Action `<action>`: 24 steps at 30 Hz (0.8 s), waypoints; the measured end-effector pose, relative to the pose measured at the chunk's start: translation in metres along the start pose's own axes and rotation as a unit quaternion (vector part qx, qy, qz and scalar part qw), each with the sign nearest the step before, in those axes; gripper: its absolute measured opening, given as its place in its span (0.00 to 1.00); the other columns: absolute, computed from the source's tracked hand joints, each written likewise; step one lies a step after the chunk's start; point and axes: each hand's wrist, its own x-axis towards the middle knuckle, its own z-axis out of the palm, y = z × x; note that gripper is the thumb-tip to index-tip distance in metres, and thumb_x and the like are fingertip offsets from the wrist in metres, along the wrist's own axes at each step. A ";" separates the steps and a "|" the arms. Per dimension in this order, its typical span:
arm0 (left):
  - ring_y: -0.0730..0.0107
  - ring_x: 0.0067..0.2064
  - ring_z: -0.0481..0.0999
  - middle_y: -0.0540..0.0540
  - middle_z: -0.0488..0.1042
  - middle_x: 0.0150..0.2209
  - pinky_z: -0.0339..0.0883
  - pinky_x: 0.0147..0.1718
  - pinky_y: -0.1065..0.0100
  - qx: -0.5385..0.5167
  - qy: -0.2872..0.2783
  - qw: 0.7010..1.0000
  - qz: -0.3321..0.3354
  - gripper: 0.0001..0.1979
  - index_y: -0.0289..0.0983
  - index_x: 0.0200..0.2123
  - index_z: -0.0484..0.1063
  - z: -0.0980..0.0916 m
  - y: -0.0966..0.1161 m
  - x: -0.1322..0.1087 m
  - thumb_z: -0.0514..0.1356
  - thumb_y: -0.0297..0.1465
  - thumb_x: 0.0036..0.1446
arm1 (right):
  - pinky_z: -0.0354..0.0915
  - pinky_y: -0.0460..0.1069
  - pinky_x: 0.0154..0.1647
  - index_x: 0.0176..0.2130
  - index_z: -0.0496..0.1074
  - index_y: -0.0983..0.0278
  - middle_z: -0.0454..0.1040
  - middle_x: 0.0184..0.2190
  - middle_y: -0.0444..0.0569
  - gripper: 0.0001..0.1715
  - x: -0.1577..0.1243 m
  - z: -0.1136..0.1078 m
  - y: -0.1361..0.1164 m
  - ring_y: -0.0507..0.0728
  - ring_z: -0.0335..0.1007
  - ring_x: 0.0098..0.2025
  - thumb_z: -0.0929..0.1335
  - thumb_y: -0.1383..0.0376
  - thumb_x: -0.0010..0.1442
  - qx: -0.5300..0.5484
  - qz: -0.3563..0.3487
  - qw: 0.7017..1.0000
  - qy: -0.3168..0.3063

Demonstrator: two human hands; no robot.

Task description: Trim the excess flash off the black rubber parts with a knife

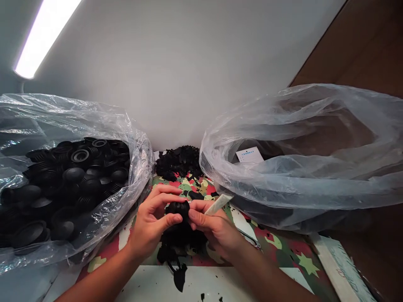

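My left hand (pixel 150 220) and my right hand (pixel 214 228) meet over the middle of the table. Both pinch a small black ribbed rubber part (pixel 178 208). The left thumb and fingers wrap its left side. In my right hand there is also a pale, tape-wrapped tool handle (pixel 218 203) that sticks up to the right; its tip is hidden by the part. Below the hands lies a heap of black rubber scraps (pixel 179 245).
An open clear plastic bag (pixel 103 121) at left is full of black rubber parts (pixel 72 176). Another clear bag (pixel 308 167) at right holds a white label card (pixel 249 155). More black trimmings (pixel 179 161) are piled at the back by the wall. The table has a camouflage-pattern cover (pixel 283 247).
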 end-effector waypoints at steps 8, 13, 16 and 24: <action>0.67 0.32 0.73 0.46 0.77 0.28 0.66 0.32 0.69 -0.102 0.099 0.979 -0.147 0.13 0.37 0.26 0.82 0.007 -0.009 0.007 0.75 0.40 0.42 | 0.58 0.45 0.30 0.32 0.72 0.65 0.67 0.26 0.46 0.31 0.003 -0.005 0.007 0.49 0.59 0.27 0.63 0.40 0.64 -0.143 -0.136 0.972 0.126; 0.71 0.29 0.71 0.48 0.76 0.26 0.64 0.29 0.72 -0.087 0.094 0.972 -0.199 0.15 0.35 0.26 0.80 0.003 -0.013 0.008 0.74 0.40 0.43 | 0.66 0.46 0.33 0.34 0.76 0.63 0.73 0.30 0.49 0.40 0.000 -0.016 0.001 0.51 0.68 0.30 0.52 0.39 0.69 -0.200 -0.211 0.937 0.192; 0.73 0.27 0.69 0.49 0.75 0.25 0.63 0.28 0.74 -0.076 0.087 0.969 -0.218 0.14 0.34 0.26 0.79 0.002 -0.015 0.006 0.73 0.40 0.45 | 0.67 0.45 0.30 0.39 0.75 0.63 0.75 0.27 0.47 0.28 -0.002 -0.011 0.000 0.51 0.71 0.27 0.62 0.43 0.67 -0.182 -0.184 0.950 0.173; 0.74 0.26 0.70 0.49 0.77 0.25 0.62 0.25 0.75 -0.060 0.072 0.969 -0.227 0.14 0.34 0.27 0.80 0.000 -0.012 0.006 0.72 0.40 0.45 | 0.69 0.48 0.47 0.34 0.73 0.62 0.79 0.44 0.49 0.07 -0.006 -0.003 0.003 0.55 0.77 0.46 0.70 0.61 0.61 -0.260 -0.253 0.919 0.153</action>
